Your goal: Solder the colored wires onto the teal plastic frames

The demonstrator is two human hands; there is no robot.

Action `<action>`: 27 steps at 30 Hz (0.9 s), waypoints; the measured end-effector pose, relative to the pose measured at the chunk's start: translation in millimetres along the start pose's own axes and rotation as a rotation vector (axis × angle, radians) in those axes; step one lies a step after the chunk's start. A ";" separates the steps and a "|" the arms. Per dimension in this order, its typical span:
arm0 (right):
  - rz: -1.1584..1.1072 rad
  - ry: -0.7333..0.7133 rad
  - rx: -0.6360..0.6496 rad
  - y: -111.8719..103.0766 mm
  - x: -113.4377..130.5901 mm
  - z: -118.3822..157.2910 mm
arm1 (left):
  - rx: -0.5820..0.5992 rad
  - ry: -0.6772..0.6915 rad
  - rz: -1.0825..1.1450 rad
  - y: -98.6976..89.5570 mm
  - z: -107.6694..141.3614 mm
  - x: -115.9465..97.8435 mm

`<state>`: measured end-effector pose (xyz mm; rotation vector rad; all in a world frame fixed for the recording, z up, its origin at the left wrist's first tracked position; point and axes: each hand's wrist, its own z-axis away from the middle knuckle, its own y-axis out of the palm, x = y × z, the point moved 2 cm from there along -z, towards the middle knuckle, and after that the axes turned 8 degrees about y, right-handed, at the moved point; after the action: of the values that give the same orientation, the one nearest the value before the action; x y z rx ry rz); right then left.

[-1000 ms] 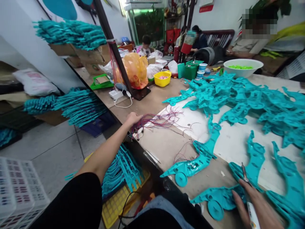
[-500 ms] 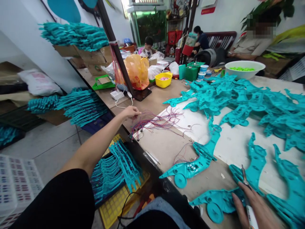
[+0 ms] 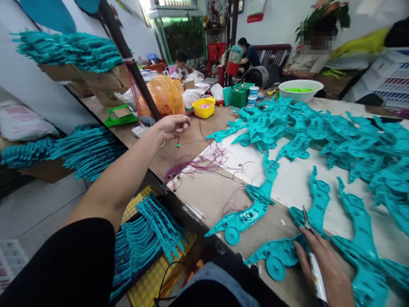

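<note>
My left hand (image 3: 174,127) is raised over the table beyond a heap of thin red and purple wires (image 3: 198,165), its fingers pinched on a thin wire (image 3: 200,128). A small green-ended piece (image 3: 178,144) hangs below that hand. In my right hand (image 3: 326,264) is a soldering iron (image 3: 316,273) with a white handle, its metal tip pointing away from me. Under and beside this hand lies a turquoise plastic part (image 3: 276,256) with a round disc. Another turquoise part (image 3: 252,215), with wires on it, rests between the wire heap and my right hand.
Many turquoise parts (image 3: 287,123) are piled across the far right of the table. A yellow basket (image 3: 204,109) and a white bowl (image 3: 300,90) stand farther back. Left of the table edge, turquoise parts are stacked on a yellow crate (image 3: 150,290). A dark post (image 3: 128,55) rises nearby.
My left hand has lifted from the wire heap and moved away from me, drawing a wire out. The view has swung right. My right hand keeps hold of the soldering iron.
</note>
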<state>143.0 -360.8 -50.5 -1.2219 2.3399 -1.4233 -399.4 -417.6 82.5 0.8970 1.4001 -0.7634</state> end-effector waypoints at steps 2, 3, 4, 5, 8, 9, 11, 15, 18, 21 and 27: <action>0.011 -0.030 0.004 -0.4 -0.9 1.4 | 0.009 0.061 0.009 18.3 -6.9 -17.1; 0.011 -0.042 0.005 -0.7 -1.1 2.1 | 0.015 0.109 0.014 25.6 -8.9 -25.9; 0.013 -0.049 0.001 -1.0 -1.2 2.6 | 0.021 0.168 0.026 31.6 -10.4 -35.0; 0.016 -0.054 -0.003 -1.2 -1.2 3.1 | 0.030 0.223 0.033 36.5 -11.7 -43.7; 0.046 -0.049 -0.015 -1.0 -1.1 4.1 | 0.017 0.305 -0.042 46.7 -17.2 -64.2; 0.056 -0.045 -0.014 -0.8 -1.2 4.3 | 0.003 0.316 -0.084 49.6 -19.6 -68.7; 0.060 -0.043 -0.010 -0.4 -1.5 5.0 | -0.064 0.300 -0.202 55.0 -24.1 -75.0; 0.034 -0.027 0.000 -0.4 -2.2 7.2 | -0.191 0.340 -0.298 70.2 -21.0 -89.4; -0.007 0.027 -0.016 -6.7 0.1 7.5 | -0.094 0.439 -0.286 93.3 -2.5 -103.2; -0.057 0.144 -0.100 -28.1 9.3 0.0 | 0.085 0.441 -0.268 127.5 28.2 -106.9; -0.302 0.234 -0.346 -94.8 53.9 -53.2 | 0.401 0.316 -0.026 212.1 102.9 -74.3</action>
<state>134.7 -383.4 68.4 -1.6383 2.7438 -1.3423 -167.7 -411.0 168.1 1.3598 1.5620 -0.9733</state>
